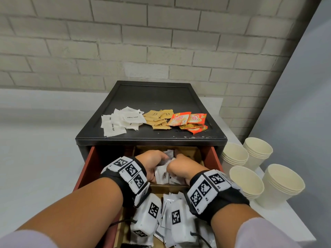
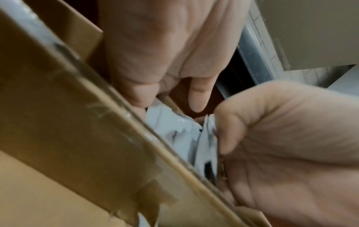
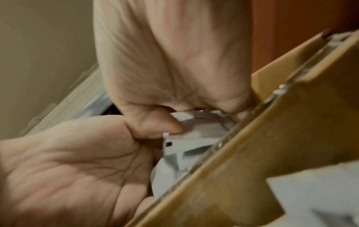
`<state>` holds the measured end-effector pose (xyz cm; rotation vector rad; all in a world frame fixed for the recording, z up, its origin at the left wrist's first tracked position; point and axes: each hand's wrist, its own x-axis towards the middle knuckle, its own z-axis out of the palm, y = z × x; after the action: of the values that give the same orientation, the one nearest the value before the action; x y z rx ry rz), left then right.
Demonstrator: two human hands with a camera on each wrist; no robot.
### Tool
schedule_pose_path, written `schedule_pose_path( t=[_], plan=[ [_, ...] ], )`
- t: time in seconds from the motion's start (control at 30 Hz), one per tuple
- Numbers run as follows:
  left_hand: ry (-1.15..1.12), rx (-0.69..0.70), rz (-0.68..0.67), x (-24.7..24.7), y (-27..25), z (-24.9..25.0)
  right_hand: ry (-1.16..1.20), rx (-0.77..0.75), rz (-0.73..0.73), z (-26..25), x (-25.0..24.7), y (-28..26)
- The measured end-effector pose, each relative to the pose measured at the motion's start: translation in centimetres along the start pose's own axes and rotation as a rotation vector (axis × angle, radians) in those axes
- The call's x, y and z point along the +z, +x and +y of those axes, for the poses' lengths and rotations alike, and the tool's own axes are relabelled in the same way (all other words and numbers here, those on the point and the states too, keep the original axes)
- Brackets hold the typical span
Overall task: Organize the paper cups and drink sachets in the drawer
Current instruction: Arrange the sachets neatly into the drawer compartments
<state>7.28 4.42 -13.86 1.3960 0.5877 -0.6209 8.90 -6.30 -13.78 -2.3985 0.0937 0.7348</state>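
Observation:
The red drawer (image 1: 213, 158) of the black cabinet (image 1: 152, 97) is pulled out. Both hands reach into its rear cardboard compartment (image 1: 193, 151). My left hand (image 1: 152, 162) (image 2: 167, 86) curls round a bundle of white sachets (image 1: 162, 173) (image 2: 174, 133) from the left. My right hand (image 1: 180, 165) (image 3: 174, 92) pinches the same bundle (image 3: 194, 135) from the right, thumb on top. More white sachets (image 1: 165, 201) lie loose in the front compartment, partly hidden by my wrists. Several stacks of cream paper cups (image 1: 246, 181) stand on the counter right of the cabinet.
On the cabinet top lie white sugar sachets (image 1: 121, 122), brown sachets (image 1: 157, 119) and orange creamer sachets (image 1: 188, 120). A cardboard divider (image 2: 77, 122) (image 3: 272, 153) runs close under both wrists. A brick wall stands behind, and a white counter (image 1: 35, 140) stretches to the left.

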Motion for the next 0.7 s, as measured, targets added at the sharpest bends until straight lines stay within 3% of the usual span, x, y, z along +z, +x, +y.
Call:
schedule_pose_path(
  t=[0.13, 0.43, 0.7],
  plan=[
    [0.033, -0.005, 0.0, 0.0, 0.5, -0.1, -0.042, 0.076, 0.117, 0.3, -0.1, 0.6],
    [-0.091, 0.076, -0.034, 0.4, 1.3, -0.5, 0.169, 0.088, 0.095, 0.4, 0.0, 1.1],
    [-0.045, 0.122, 0.111, 1.1, 1.4, -0.6, 0.225, 0.119, 0.064, 0.5, 0.0, 1.2]
  ],
)
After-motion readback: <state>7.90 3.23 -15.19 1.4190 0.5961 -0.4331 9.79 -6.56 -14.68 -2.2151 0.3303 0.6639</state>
